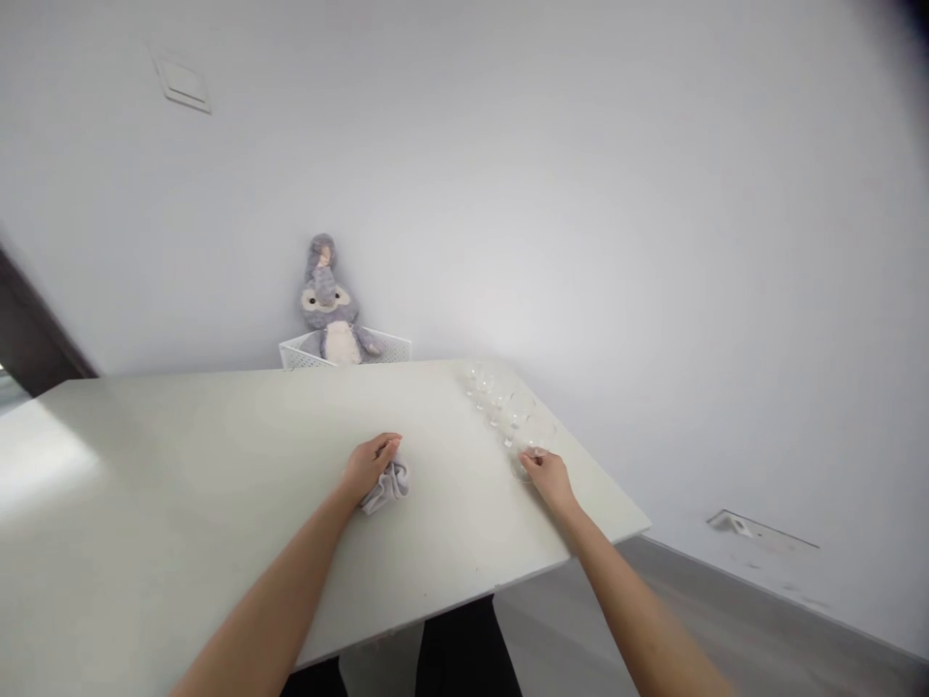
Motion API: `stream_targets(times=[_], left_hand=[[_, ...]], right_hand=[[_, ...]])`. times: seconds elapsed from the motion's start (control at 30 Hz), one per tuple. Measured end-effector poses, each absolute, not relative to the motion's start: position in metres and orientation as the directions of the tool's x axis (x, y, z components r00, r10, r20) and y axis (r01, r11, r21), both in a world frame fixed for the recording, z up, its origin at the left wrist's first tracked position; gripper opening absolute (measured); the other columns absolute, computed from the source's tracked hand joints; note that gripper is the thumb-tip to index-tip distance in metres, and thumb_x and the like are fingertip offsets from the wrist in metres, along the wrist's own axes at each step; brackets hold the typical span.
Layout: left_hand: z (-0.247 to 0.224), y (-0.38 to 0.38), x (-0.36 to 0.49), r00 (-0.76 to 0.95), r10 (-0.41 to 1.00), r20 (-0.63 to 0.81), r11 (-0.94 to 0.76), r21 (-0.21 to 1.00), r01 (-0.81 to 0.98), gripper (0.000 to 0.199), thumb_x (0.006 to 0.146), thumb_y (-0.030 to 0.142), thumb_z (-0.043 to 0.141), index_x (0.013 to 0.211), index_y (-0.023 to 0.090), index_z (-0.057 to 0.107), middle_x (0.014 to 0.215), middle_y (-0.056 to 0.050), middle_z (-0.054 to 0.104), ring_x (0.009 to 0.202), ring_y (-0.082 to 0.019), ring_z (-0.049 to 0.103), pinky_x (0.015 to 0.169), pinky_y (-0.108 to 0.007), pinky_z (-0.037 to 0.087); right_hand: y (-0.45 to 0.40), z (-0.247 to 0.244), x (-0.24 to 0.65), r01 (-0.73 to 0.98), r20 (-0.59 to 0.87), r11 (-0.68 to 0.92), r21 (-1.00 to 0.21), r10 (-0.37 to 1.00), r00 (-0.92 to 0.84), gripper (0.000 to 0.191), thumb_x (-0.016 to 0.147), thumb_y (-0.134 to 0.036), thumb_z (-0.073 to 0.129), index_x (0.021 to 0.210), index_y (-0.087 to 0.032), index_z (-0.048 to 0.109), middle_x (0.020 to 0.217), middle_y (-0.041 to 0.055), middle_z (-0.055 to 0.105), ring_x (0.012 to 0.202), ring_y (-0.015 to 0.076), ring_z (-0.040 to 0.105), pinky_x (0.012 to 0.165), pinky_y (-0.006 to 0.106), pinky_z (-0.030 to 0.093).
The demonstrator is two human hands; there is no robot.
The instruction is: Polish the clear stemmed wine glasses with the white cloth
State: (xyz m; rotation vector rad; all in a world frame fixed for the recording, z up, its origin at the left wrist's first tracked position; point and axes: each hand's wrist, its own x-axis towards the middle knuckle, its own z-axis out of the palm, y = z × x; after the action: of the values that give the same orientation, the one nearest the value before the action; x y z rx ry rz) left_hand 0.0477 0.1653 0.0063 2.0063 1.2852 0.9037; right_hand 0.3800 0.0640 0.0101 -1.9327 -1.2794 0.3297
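Note:
My left hand [373, 467] is closed around a crumpled light grey cloth [390, 487] near the middle of the white table [442, 532]. Over on the right, the fingers of my right hand [548, 474] pinch a clear stemmed glass [538, 431] at its lower part, by the stem or foot. This glass is at the near end of a row of several clear glasses [499, 397] along the table's right side. Their see-through outlines blur together, so I cannot tell exactly where each one ends.
A grey and white plush rabbit [326, 300] sits in a white perforated basket [398, 348] at the table's back edge, against the wall. The table's right edge slopes past the glasses. Low on the right wall is a socket plate [733, 524]; a switch [184, 84] is at upper left.

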Motion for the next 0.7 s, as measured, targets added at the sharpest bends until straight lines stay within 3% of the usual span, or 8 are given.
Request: stream_targets(times=[0.07,0.17,0.3,0.43,0.53,0.63,0.7], left_hand=[[0.008,0.164,0.048,0.290,0.927,0.239,-0.364,0.764,0.533,0.046,0.080,0.050,0.032,0.100,0.020,0.060,0.072,0.000,0.063,0.062,-0.013,0.054,0.059,-0.023,0.039],[0.011,0.162,0.049,0.293,0.926,0.240,-0.369,0.742,0.560,0.045,0.081,0.049,0.032,0.098,0.021,0.061,0.071,0.000,0.062,0.063,-0.013,0.053,0.059,-0.023,0.038],[0.013,0.160,0.050,0.301,0.924,0.237,-0.375,0.721,0.583,0.043,0.081,0.048,0.032,0.095,0.022,0.062,0.072,0.000,0.062,0.063,-0.012,0.052,0.059,-0.022,0.036],[0.017,0.157,0.053,0.301,0.931,0.206,-0.355,0.701,0.619,0.042,0.081,0.049,0.032,0.087,0.021,0.063,0.066,0.001,0.060,0.062,-0.012,0.051,0.058,-0.022,0.035],[0.025,0.147,0.061,0.267,0.946,0.183,-0.317,0.693,0.648,0.039,0.078,0.050,0.037,0.082,0.021,0.063,0.066,0.001,0.060,0.062,-0.013,0.051,0.059,-0.023,0.035],[0.037,0.126,0.070,0.264,0.937,0.228,-0.348,0.683,0.643,0.035,0.075,0.049,0.043,0.082,0.021,0.063,0.068,0.001,0.061,0.062,-0.012,0.050,0.061,-0.023,0.036],[0.049,0.109,0.073,0.310,0.915,0.257,-0.399,0.676,0.619,0.035,0.074,0.050,0.045,0.084,0.022,0.063,0.065,0.003,0.059,0.059,-0.011,0.048,0.060,-0.023,0.035]], right_hand=[[0.053,0.011,0.381,0.690,0.199,-0.181,-0.701,0.879,0.433,0.030,0.067,-0.040,0.046,0.077,-0.015,0.059,0.047,-0.0045,0.044,0.046,0.0121,0.041,0.048,0.023,0.030],[0.026,0.010,0.381,0.725,0.205,-0.195,-0.660,0.882,0.424,0.038,0.070,-0.039,0.045,0.098,-0.016,0.056,0.053,-0.0037,0.051,0.049,0.0138,0.047,0.051,0.024,0.033],[-0.007,0.004,0.361,0.734,0.182,-0.197,-0.650,0.897,0.402,0.032,0.075,-0.041,0.040,0.084,-0.018,0.061,0.059,0.0006,0.057,0.056,0.0163,0.052,0.056,0.027,0.037],[-0.009,0.007,0.309,0.655,0.185,-0.020,-0.756,0.952,0.243,0.031,0.078,-0.042,0.040,0.077,-0.019,0.061,0.066,0.0033,0.062,0.060,0.0173,0.055,0.061,0.028,0.040],[0.008,0.012,0.262,0.544,0.179,0.088,-0.835,0.977,0.117,0.035,0.081,-0.045,0.038,0.084,-0.018,0.061,0.066,0.0030,0.062,0.056,0.0163,0.054,0.059,0.028,0.041],[0.029,0.016,0.226,0.446,0.153,0.108,-0.888,0.986,0.065,0.042,0.082,-0.046,0.036,0.104,-0.017,0.055,0.066,0.0017,0.060,0.051,0.0144,0.051,0.056,0.028,0.041],[0.039,0.017,0.213,0.426,0.165,0.128,-0.896,0.985,0.052,0.039,0.080,-0.045,0.040,0.103,-0.017,0.055,0.066,0.0005,0.057,0.054,0.0139,0.050,0.057,0.027,0.040]])
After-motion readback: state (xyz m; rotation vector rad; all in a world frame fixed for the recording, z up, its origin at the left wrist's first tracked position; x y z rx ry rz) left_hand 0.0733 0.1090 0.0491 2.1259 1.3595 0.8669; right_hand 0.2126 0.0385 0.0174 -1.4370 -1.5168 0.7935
